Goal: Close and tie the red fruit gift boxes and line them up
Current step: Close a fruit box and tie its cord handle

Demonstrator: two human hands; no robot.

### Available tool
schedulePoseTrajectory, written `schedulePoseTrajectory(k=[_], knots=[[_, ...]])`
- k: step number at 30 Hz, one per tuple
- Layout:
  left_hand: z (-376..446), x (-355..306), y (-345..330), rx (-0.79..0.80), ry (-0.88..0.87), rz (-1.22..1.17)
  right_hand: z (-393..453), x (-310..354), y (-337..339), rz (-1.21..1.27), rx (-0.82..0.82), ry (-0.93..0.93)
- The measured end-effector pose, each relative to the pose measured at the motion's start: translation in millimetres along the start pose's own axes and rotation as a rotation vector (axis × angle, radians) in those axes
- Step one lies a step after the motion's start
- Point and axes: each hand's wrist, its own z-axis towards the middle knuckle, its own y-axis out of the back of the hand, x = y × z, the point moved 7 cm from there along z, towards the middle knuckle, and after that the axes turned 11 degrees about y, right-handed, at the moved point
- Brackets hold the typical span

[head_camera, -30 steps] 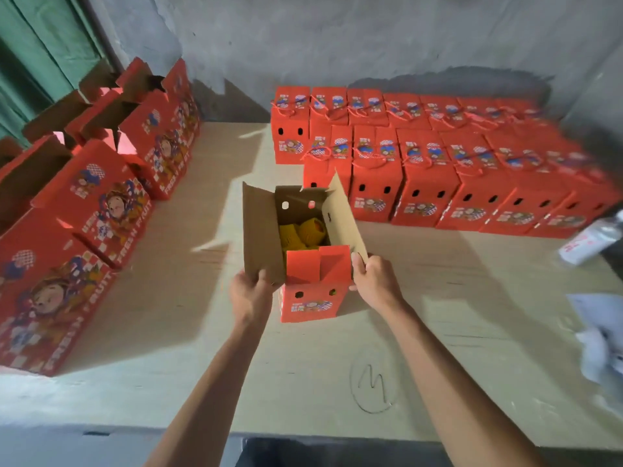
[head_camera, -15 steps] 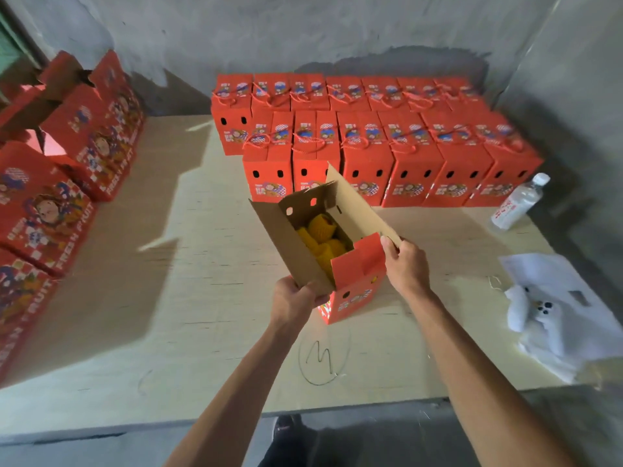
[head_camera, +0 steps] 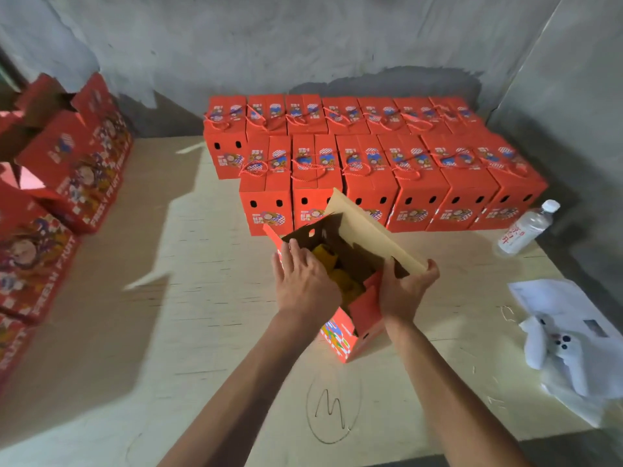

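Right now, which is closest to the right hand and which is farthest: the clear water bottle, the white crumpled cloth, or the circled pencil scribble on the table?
From the right hand, in the head view:
1. Circled pencil scribble: on the wooden table, just below the hand, toward the person.
2. White crumpled cloth: off to the right, near the table edge.
3. Clear plastic water bottle: far right, beside the tied red boxes.
The cloth and bottle are nearly too close to call.

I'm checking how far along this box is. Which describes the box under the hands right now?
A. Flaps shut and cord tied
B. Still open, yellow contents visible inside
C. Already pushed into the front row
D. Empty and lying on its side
B: the open box shows yellow contents inside, its long flap raised and gripped by the right hand, while the left hand reaches over the opening.
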Motion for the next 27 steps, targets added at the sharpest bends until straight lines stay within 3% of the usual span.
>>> schedulePoseTrajectory(k=[7, 13, 16, 21, 27], knots=[[91, -2, 9, 0.091, -0.006, 0.291, 59, -6, -27, -0.420, 0.042, -0.030], [131, -10, -5, 0.170, 0.038, 0.131, 84, -6, -67, -0.655, 0.174, -0.146], [135, -11, -13, 0.201, 0.083, 0.110, 93, -8, -78, -0.681, 0.201, -0.068], [129, -9, -18, 0.074, 0.174, 0.103, 103, -8, -82, -0.674, 0.216, 0.048], [82, -10, -54, 0.007, 0.426, 0.148, 118, 0, -116, -0.676, 0.507, 0.230]])
